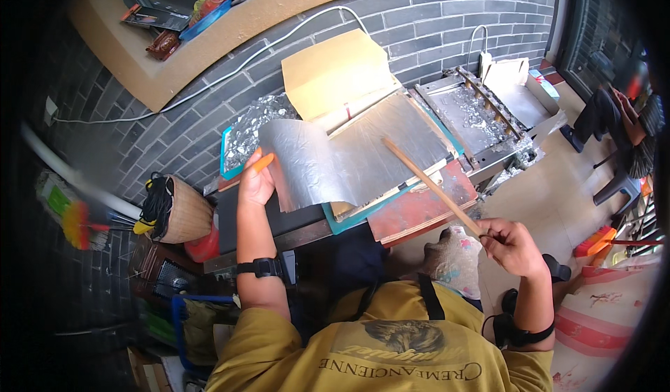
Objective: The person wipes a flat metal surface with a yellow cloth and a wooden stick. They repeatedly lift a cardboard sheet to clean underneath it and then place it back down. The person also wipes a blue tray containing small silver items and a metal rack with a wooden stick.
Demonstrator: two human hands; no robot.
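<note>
My left hand (256,181) pinches the left edge of a thin silver foil sheet (300,160), which curls up off a flat stack of sheets (401,127). One of its digits has an orange cover (262,162) on it. The stack lies on a teal board (344,223). In my right hand (514,247) is the lower end of a slim wooden stick (436,190), its fingers closed round it. The stick slants up and left, with its far tip over the stack's surface. Whether the tip touches the sheet, I cannot tell.
Behind the stack leans a tan paper sheet (335,68). A teal tray (225,148) of crumpled foil scraps stands left, a metal frame (481,102) with foil bits right. A worn red board (426,204) juts out in front. Another person (614,123) sits at far right.
</note>
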